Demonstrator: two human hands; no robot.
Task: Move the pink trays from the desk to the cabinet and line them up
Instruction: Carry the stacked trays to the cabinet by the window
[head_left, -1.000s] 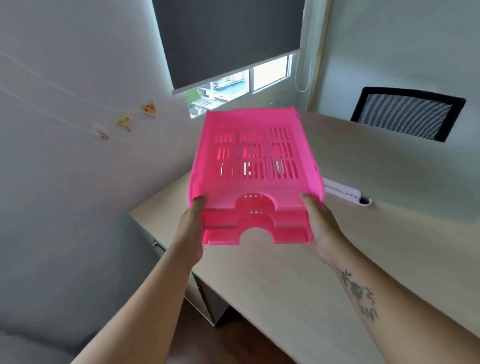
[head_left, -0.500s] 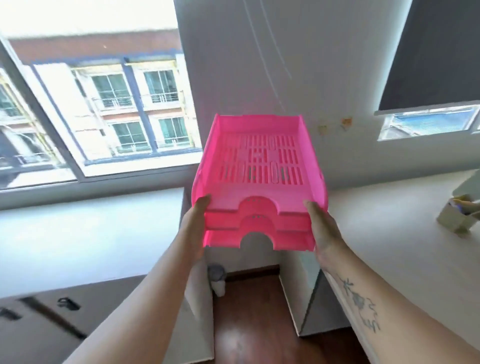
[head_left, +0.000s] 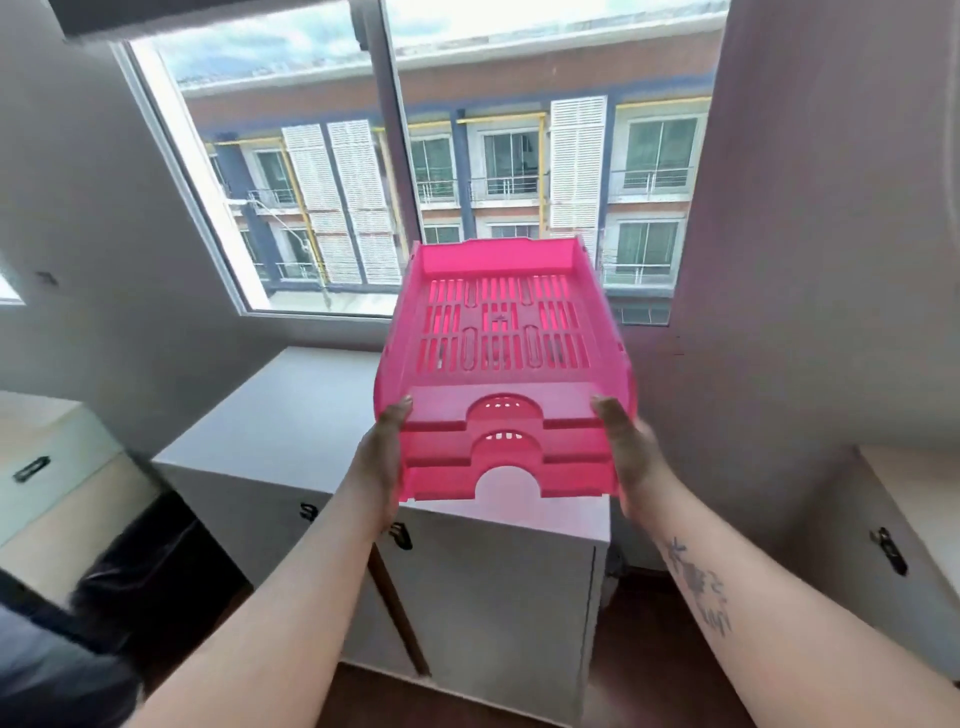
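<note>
A stack of three nested pink trays (head_left: 501, 332) with slotted bottoms hangs in the air in front of me, above the right part of a white cabinet (head_left: 291, 421). My left hand (head_left: 382, 457) grips the stack's left front corner. My right hand (head_left: 631, 457) grips its right front corner. The trays tilt slightly, their arched front cut-outs facing me. The cabinet's top below the stack is partly hidden by it.
A large window (head_left: 415, 171) fills the wall behind the cabinet. The cabinet doors carry dark handles (head_left: 400, 535). The corner of another white unit (head_left: 893, 519) stands at right and more pale furniture (head_left: 47, 457) at left. Dark wood floor (head_left: 639, 654) runs below.
My view has swung left from the desk to the cabinet under the window. Both hands keep the same grip on the tray stack, which now hovers over the cabinet top.
</note>
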